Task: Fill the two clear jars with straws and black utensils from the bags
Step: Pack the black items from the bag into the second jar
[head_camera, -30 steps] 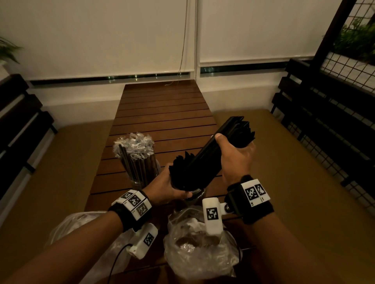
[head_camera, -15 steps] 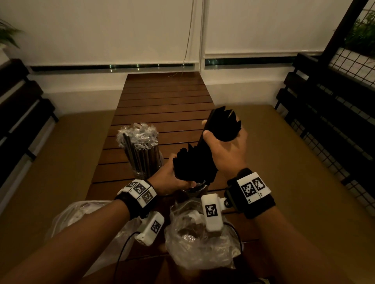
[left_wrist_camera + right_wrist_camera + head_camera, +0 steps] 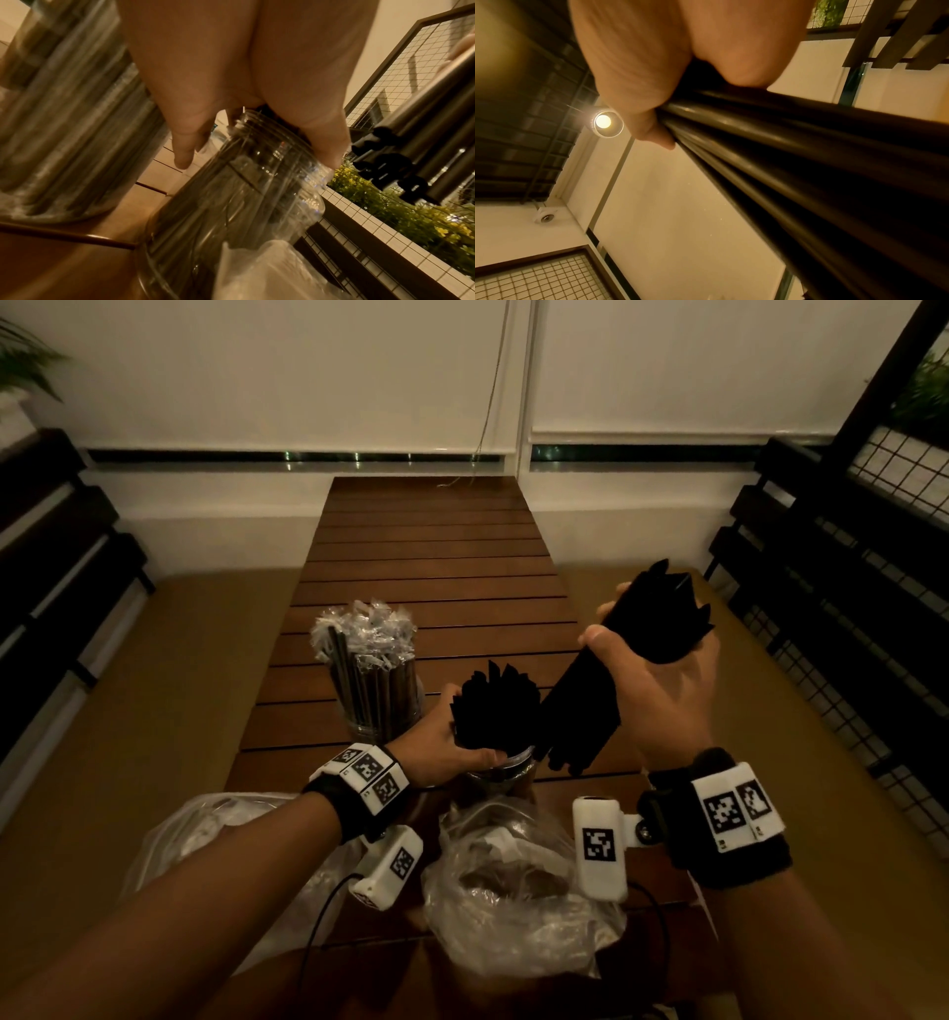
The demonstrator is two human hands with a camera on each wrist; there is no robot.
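Observation:
A clear jar (image 3: pixel 382 706) packed with wrapped straws stands on the slatted wooden table (image 3: pixel 436 567). To its right a second clear jar (image 3: pixel 506 770) holds a bunch of black utensils (image 3: pixel 495 711); my left hand (image 3: pixel 441 747) grips that bunch just above the jar's mouth. In the left wrist view the fingers (image 3: pixel 318 142) curl at the jar (image 3: pixel 244 192) rim. My right hand (image 3: pixel 652 680) grips another bundle of black utensils (image 3: pixel 585 711), tilted, its lower end beside the jar's mouth. In the right wrist view the bundle (image 3: pixel 808 162) runs out of the fist.
Two crumpled clear plastic bags lie at the table's near end, one on the left (image 3: pixel 205 839) and one in the middle (image 3: pixel 513 891). Dark slatted benches (image 3: pixel 61 557) line the left side. A black bench and wire mesh fence (image 3: pixel 847 582) stand on the right.
My right hand has pulled its bundle of utensils to the right, away from the bunch in the left hand. The left hand stays at the jar's mouth.

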